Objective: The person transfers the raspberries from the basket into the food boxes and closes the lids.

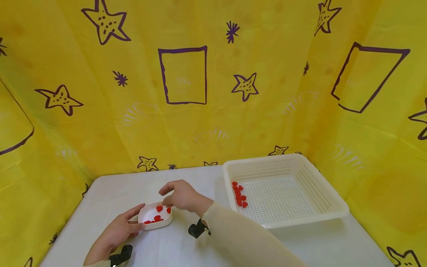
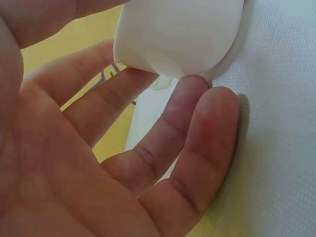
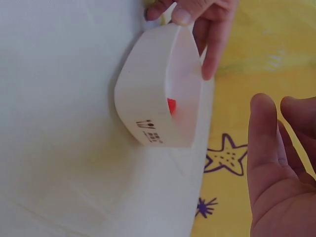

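Observation:
A small white bowl (image 1: 151, 207) with rounded corners stands on the table, several small red pieces (image 1: 159, 208) lying in it. My left hand (image 1: 121, 229) holds the bowl by its left side, thumb at the near rim and a finger at the far rim; in the left wrist view, fingertips (image 2: 192, 89) touch the bowl's white wall (image 2: 182, 34). Over the bowl's far right corner hovers my right hand (image 1: 182, 194), thumb and forefinger apart with nothing seen between them. Dark printing marks the bowl's outer wall (image 3: 140, 84) in the right wrist view.
To the right, a large cream plastic basket (image 1: 230, 170) with a perforated base holds several red pieces (image 1: 238, 193) along its left side. White cloth (image 1: 186, 248) covers the table. Yellow curtains (image 1: 213, 122) with star drawings rise behind and at both sides.

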Action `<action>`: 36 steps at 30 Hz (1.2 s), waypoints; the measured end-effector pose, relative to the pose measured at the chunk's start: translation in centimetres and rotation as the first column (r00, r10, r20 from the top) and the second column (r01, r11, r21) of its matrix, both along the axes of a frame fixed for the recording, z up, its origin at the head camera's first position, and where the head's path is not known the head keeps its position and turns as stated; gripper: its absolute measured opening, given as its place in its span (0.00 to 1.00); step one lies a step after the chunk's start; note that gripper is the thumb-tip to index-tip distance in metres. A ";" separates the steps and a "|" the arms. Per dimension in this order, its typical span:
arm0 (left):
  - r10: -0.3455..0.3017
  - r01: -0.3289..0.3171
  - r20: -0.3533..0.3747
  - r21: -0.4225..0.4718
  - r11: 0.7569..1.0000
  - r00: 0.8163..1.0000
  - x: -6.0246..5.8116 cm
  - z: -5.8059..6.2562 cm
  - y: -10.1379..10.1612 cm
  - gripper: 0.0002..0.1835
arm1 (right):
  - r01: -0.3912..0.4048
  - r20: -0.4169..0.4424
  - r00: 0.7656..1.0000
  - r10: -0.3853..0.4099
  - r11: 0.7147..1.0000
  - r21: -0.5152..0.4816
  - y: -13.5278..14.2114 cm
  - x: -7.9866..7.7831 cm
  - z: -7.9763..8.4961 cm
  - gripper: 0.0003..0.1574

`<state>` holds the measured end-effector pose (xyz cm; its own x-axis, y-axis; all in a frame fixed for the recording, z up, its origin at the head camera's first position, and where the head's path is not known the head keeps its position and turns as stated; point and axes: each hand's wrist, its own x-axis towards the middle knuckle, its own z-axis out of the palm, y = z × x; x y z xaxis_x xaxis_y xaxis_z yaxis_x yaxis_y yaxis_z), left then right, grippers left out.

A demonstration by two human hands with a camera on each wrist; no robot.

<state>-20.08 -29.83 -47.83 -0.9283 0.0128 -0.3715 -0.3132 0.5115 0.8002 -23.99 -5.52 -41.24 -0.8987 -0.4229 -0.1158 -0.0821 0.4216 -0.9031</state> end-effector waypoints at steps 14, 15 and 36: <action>0.002 -0.002 0.011 0.014 1.000 1.000 -0.2 -0.2 0.1 0.45 | -0.005 0.052 0.998 0.021 0.959 -0.284 4.9 -2.7 4.0 0.17; 0.004 -0.004 0.011 0.015 1.000 1.000 -0.2 -0.2 0.2 0.45 | -0.002 0.058 0.998 0.021 0.950 -0.311 5.9 -3.1 4.7 0.18; 0.011 -0.011 0.015 -0.004 1.000 1.000 -0.3 -0.2 0.2 0.45 | 0.109 0.054 0.994 -0.097 0.949 -0.295 27.4 -6.1 6.3 0.34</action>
